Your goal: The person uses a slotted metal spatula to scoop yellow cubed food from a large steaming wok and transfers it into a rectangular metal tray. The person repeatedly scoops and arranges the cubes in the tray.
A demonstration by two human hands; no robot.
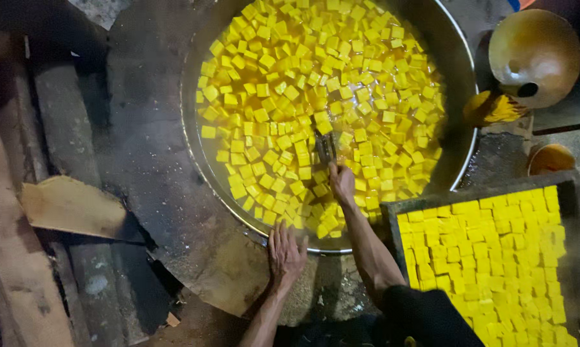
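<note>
A large round metal pan [190,144] holds yellow liquid with several floating yellow cubes [290,83]. My right hand [341,183] reaches over the pan's near side and grips a dark metal utensil [325,146] that dips among the cubes. My left hand [285,256] lies flat and open on the dark stone surround just outside the pan's near rim, holding nothing. A dark tray [393,207] at the lower right is packed with rows of yellow cubes [489,257].
A round brown pot [534,54] and a yellow-stained scoop [492,108] sit at the upper right, with a small orange bowl [550,157] below them. Wooden planks [71,205] and rough boards lie at the left, beside the sooty stove surround [148,160].
</note>
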